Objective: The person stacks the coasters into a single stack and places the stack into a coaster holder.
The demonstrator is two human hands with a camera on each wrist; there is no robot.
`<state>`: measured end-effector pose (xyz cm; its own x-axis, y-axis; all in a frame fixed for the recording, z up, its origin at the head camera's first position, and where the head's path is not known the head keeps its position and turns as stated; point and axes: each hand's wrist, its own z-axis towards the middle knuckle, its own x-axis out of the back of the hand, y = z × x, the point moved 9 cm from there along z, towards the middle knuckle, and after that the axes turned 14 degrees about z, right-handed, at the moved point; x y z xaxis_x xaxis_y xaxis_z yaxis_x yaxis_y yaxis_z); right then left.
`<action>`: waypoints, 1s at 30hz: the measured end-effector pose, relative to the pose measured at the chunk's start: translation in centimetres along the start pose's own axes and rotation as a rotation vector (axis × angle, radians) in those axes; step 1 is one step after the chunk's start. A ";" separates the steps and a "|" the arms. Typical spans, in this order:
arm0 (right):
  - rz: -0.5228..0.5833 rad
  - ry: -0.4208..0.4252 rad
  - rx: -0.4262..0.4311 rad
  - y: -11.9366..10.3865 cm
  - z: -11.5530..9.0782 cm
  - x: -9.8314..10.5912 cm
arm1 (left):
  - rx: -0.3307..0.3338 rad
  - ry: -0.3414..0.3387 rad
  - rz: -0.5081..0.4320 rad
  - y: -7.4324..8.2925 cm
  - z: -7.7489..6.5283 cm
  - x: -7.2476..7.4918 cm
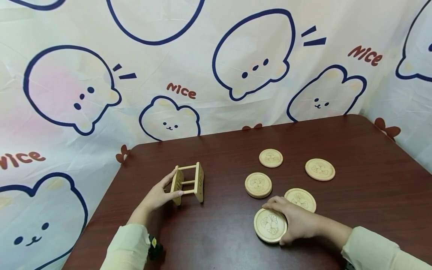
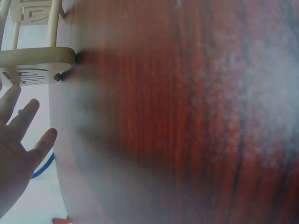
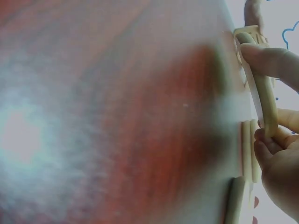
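My left hand [image 1: 156,197] is at the left side of a small pale wooden coaster rack [image 1: 200,182]. Its thumb and forefinger span the rack's side panel, while the other fingers stretch out beneath it in the left wrist view. In my right hand [image 1: 300,221] is a round wooden coaster [image 1: 270,225] with a carved leaf pattern, pinched by its rim between thumb and fingers. The right wrist view shows this coaster [image 3: 261,88] edge-on, raised off the table. Just behind the right hand lies another coaster [image 1: 300,200], partly covered by it.
More round coasters lie on the dark red-brown table [image 1: 219,225]: a seemingly stacked pair [image 1: 258,184], a coaster [image 1: 271,158] farther back and a coaster [image 1: 320,169] to the right. A cartoon-printed cloth [image 1: 209,112] hangs behind the table's far edge.
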<state>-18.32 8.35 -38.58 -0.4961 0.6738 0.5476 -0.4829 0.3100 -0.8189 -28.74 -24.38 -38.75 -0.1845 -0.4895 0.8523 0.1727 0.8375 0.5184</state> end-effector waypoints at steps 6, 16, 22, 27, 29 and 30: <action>-0.005 0.036 0.004 -0.3 0.4 0.9 | -0.002 -0.001 -0.018 0.0 0.1 -0.3; -0.008 0.076 -0.046 0.1 1.2 2.1 | -0.013 0.000 -0.028 0.0 -0.1 -0.2; -0.007 0.120 -0.066 0.4 1.8 3.4 | -0.023 0.004 -0.034 0.1 0.0 0.0; -0.007 0.166 -0.096 0.9 2.2 4.5 | -0.014 -0.003 -0.037 0.1 0.0 0.0; -0.010 0.184 -0.106 1.2 2.4 4.8 | -0.020 0.002 -0.036 0.2 0.0 0.0; -0.009 0.193 -0.111 1.3 2.6 5.0 | -0.023 0.003 -0.033 0.2 0.1 0.0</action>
<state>-23.28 10.40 -36.50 -0.3398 0.7835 0.5203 -0.3987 0.3811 -0.8342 -28.76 -24.21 -38.63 -0.1877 -0.5173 0.8349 0.1889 0.8152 0.5476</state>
